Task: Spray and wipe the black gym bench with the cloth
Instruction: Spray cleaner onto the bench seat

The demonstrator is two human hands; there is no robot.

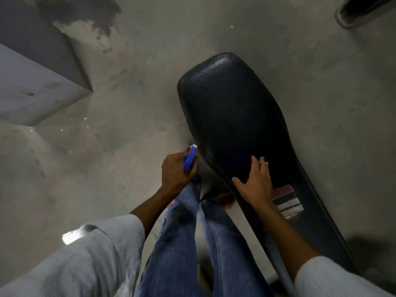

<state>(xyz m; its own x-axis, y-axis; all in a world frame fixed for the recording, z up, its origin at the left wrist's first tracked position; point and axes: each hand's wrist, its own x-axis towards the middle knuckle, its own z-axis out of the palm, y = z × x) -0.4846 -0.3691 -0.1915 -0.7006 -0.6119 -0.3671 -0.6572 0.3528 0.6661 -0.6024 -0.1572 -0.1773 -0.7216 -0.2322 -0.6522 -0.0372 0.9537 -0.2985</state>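
1. Grey concrete floor point(132, 129), stained dark at the far left; a pale grey block point(36, 86) sits at the left edge, and a dark tube-like object point(362, 9) shows at the top right corner.
2. Black gym bench point(233, 116) runs from the lower right up toward the centre, wider rounded end farthest from the camera. Scattered droplets on the far end of the pad.
3. Striped patch point(287, 201), maroon and pale bands, is on the pad just beside the right wrist.
4. Left hand point(175, 170) is off the bench's left edge, over the floor, fingers wrapped around a blue spray bottle point(189, 158). Its white nozzle tip points toward the bench edge. Bottle body is mostly hidden by the hand.
5. Right hand point(255, 181) lies flat on the pad near its left edge, palm down, fingers spread and extended, thumb out to the left. Holding nothing.
6. Cloth: can't spot it.
7. Person stands beside the bench: blue jeans point(177, 243) at bottom centre, light ribbed sleeves point(90, 264) pushed up on both forearms.
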